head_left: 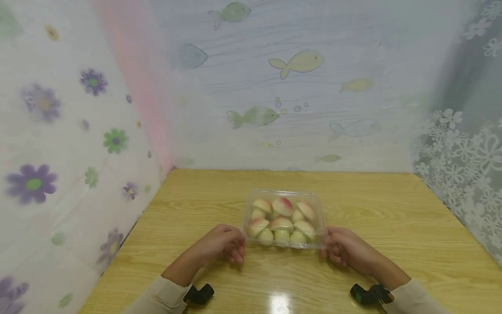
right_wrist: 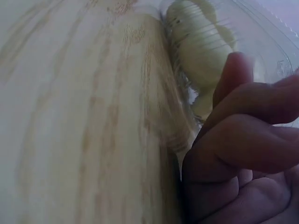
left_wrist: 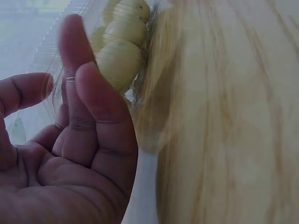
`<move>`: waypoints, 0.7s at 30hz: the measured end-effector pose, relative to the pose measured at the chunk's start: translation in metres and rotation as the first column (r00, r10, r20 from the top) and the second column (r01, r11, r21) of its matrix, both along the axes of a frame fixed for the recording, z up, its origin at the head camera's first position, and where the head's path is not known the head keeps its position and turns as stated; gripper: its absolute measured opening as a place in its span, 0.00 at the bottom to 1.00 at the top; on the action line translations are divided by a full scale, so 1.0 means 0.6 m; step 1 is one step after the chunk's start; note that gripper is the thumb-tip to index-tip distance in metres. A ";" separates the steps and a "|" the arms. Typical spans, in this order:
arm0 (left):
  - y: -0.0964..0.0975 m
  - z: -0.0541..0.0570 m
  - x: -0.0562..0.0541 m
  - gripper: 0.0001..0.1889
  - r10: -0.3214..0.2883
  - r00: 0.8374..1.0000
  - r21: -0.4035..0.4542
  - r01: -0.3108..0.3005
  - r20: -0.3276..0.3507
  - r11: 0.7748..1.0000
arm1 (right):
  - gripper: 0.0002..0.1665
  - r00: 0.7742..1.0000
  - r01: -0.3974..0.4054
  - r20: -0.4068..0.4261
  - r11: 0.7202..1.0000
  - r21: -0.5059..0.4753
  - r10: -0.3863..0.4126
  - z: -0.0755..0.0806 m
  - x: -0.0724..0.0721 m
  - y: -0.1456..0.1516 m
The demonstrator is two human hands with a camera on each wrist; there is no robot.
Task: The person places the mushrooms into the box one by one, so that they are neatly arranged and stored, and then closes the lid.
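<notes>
A clear plastic clamshell box (head_left: 325, 218) sits on the wooden table in the head view. Inside it are several pale yellow, mushroom-shaped pieces (head_left: 282, 224) with pink-tinged caps, arranged in two rows. My left hand (head_left: 222, 243) holds the box at its near left corner; the left wrist view shows the thumb at the clear rim and the fingers along the side. At the near right corner my right hand (head_left: 347, 248) grips the box between thumb and curled fingers. Rounded pale pieces (right_wrist: 198, 44) show through the plastic wall in the right wrist view.
The wood-grain table (head_left: 196, 192) reaches back to a curtain (head_left: 243, 78) printed with fish. A flowered sheet (head_left: 70, 144) hangs on the left, a white-flowered one (head_left: 470, 174) on the right. Black wrist mounts (head_left: 201, 295) sit by the sleeves.
</notes>
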State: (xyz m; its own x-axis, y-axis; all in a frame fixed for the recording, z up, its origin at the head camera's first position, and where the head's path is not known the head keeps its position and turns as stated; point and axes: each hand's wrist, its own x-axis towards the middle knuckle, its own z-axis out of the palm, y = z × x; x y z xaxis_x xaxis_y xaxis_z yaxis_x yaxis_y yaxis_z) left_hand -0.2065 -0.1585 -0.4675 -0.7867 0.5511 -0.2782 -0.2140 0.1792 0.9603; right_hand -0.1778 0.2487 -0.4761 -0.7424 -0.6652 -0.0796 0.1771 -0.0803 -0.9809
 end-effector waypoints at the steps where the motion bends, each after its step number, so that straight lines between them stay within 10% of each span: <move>1: 0.001 0.000 0.001 0.16 -0.002 1.000 0.000 0.002 0.006 1.000 | 0.14 1.000 -0.011 -0.004 1.000 -0.008 0.010 -0.001 0.000 0.000; 21: 0.001 -0.002 0.001 0.15 -0.014 1.000 0.042 0.013 0.025 0.999 | 0.19 0.984 0.012 -0.175 0.995 0.096 0.005 -0.006 -0.001 -0.003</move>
